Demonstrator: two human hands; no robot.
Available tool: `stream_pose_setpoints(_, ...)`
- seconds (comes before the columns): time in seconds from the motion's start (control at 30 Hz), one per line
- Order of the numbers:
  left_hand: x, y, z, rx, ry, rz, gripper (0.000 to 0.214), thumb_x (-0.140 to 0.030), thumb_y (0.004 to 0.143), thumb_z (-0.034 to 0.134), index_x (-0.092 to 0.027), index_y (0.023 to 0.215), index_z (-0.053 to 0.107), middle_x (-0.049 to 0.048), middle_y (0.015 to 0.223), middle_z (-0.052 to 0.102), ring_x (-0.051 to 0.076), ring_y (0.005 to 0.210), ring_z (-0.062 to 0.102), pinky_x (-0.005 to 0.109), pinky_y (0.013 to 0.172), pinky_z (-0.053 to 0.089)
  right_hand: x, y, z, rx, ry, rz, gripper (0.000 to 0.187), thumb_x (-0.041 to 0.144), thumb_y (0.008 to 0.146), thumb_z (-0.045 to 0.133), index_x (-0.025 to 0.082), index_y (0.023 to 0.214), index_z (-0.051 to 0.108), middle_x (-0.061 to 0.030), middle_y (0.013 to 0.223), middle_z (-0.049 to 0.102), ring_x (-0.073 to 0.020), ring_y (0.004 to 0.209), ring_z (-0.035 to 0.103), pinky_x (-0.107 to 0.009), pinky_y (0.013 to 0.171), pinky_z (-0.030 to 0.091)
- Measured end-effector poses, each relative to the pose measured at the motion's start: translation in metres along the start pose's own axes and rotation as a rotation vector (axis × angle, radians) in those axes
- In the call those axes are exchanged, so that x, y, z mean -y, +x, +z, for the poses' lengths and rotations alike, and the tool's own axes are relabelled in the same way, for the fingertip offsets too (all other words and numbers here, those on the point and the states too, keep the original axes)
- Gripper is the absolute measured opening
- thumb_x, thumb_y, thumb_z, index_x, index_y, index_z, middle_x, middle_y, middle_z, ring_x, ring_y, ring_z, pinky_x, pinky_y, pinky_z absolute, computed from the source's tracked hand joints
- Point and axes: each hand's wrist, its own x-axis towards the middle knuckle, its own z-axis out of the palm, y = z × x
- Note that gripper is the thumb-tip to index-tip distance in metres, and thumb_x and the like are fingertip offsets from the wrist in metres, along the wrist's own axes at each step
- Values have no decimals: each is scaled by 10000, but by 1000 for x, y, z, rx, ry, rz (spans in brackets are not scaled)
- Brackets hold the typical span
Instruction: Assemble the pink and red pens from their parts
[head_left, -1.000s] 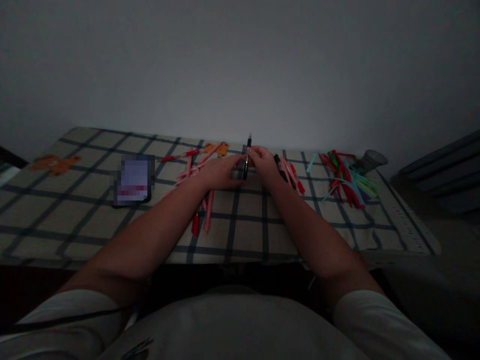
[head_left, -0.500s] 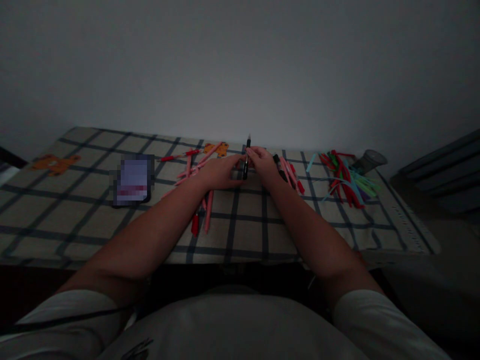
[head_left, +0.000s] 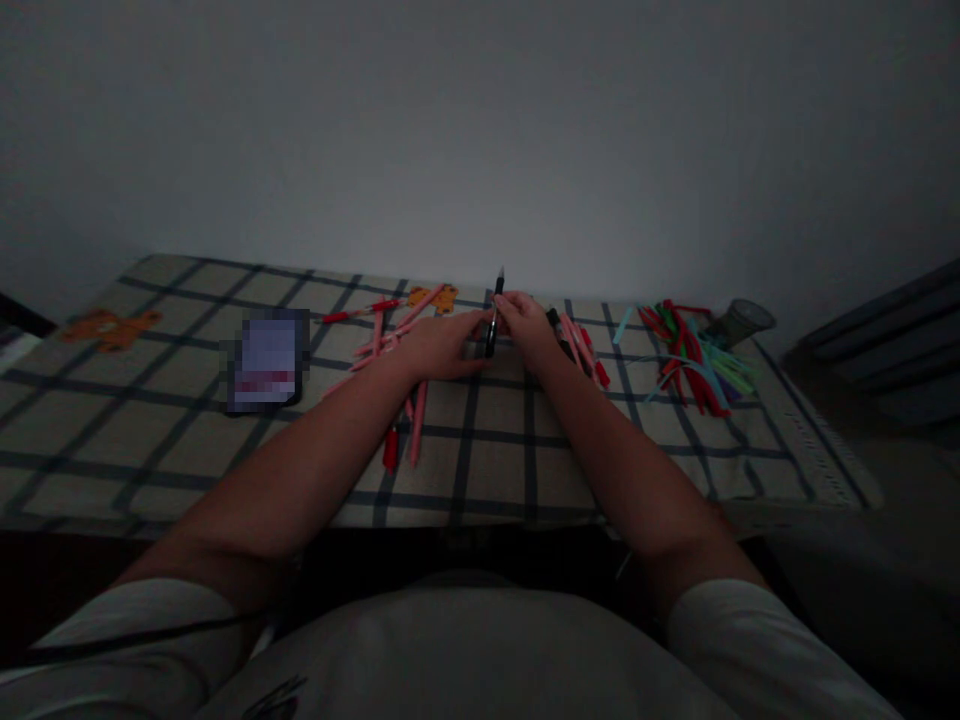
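A black pen (head_left: 491, 335) stands nearly upright over the middle of the table, its pointed tip towards the wall. My right hand (head_left: 523, 322) pinches it around its middle with thumb and fingers. From the other side my left hand (head_left: 444, 345) curves around the pen's lower half, fingertips against the barrel and thumb near its bottom end. Beneath and beside my left hand lie several pink pens (head_left: 418, 425), partly hidden by the hand and forearm. Just past my right wrist is a small group of pink, red and black pens (head_left: 577, 345).
A phone-like device (head_left: 266, 360), blurred out, lies at left on the checked cloth (head_left: 495, 470). Orange bear-shaped pieces (head_left: 112, 328) lie at far left and behind the pens. Colourful strips (head_left: 694, 365) and a tipped dark translucent cup (head_left: 741, 318) are at right. A plain wall (head_left: 480, 130) borders the back.
Almost everything stays in place. The pen between my hands has shifted very slightly, its tip a touch further right.
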Motion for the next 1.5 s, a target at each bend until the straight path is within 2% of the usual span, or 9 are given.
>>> stream_pose_setpoints(0.2, 4, 1, 3, -7, 0, 18, 785, -524, 991, 736, -261, 1691, 498, 133, 1492, 781, 352, 1283, 784, 404, 963, 575, -3, 2, 0, 1, -16, 0, 334, 532, 990, 823, 273, 900, 633, 23, 798, 705, -166, 770, 671, -301, 730, 586)
stream_pose_setpoints(0.4, 5, 1, 4, -5, 8, 17, 791, -523, 1002, 734, -260, 1706, 485, 132, 1487, 783, 355, 1291, 781, 400, 948, 565, -2, 2, -2, 35, 8, 9, 278, 463, 1015, 800, 269, 905, 634, 21, 807, 704, -162, 758, 661, -306, 738, 580)
stream_pose_setpoints(0.73, 4, 1, 2, 2, 10, 20, 753, -515, 999, 760, -249, 1662, 525, 125, 1429, 802, 353, 1274, 789, 398, 948, 562, -7, 3, -5, 64, -27, -47, 423, 636, 948, 844, 276, 914, 625, 39, 777, 667, -165, 746, 645, -315, 734, 561)
stream_pose_setpoints(0.87, 5, 1, 2, 4, -8, 21, 762, -525, 995, 778, -250, 1662, 529, 123, 1400, 809, 346, 1271, 792, 385, 948, 562, -7, 3, -6, 68, 1, -64, 359, 557, 962, 848, 269, 927, 636, 37, 783, 682, -161, 737, 652, -312, 731, 561)
stream_pose_setpoints(1.03, 6, 2, 4, 4, -34, 19, 855, -524, 970, 818, -248, 1708, 485, 132, 1452, 794, 352, 1303, 781, 394, 1009, 569, -2, 3, -4, -14, -34, -41, 249, 413, 979, 831, 258, 904, 652, 53, 728, 675, -147, 701, 649, -282, 680, 523)
stream_pose_setpoints(1.23, 6, 2, 3, 11, -62, 22, 797, -490, 970, 827, -217, 1657, 529, 137, 1445, 788, 341, 1257, 788, 383, 992, 565, 3, -1, -3, -33, 7, -36, 173, 307, 992, 790, 257, 921, 641, 63, 734, 682, -135, 689, 650, -270, 683, 525)
stream_pose_setpoints(1.5, 10, 6, 8, -6, -92, 3, 708, -422, 981, 814, -240, 1616, 560, 119, 1347, 806, 304, 1150, 798, 354, 884, 530, 2, 0, -5, -67, -26, -82, 200, 394, 1020, 769, 256, 989, 628, 75, 725, 637, -131, 685, 638, -264, 686, 528)
